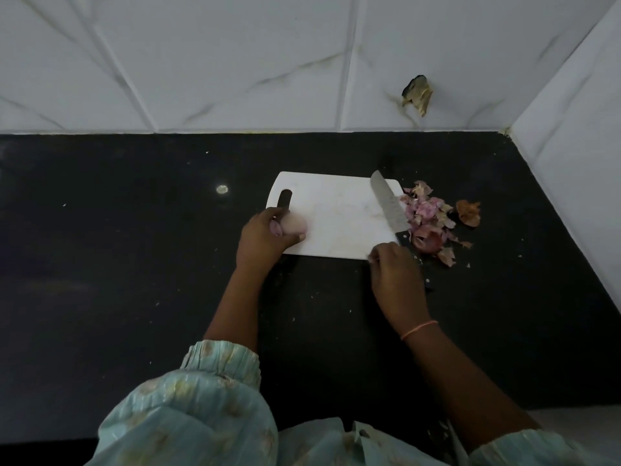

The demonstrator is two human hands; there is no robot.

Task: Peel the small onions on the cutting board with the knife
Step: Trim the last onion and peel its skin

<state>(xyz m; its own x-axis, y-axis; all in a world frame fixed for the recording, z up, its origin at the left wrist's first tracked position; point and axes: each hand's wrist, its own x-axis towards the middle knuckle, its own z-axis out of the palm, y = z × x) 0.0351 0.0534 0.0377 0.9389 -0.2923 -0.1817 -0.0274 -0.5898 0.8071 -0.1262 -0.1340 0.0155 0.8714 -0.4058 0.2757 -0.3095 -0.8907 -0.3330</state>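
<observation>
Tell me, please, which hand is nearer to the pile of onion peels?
Right. The right hand sits on the knife handle beside the onion peels; the left hand is across the cutting board.

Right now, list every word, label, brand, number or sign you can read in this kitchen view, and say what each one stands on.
None: no readable text shows anywhere.
The patterned steel knife blade bears a wavy pattern only, no legible brand.
The white rectangular plastic cutting board is unmarked.
The white marble-veined wall tiles carry grey veins, no lettering.
The black stone countertop shows only pale specks.
</observation>
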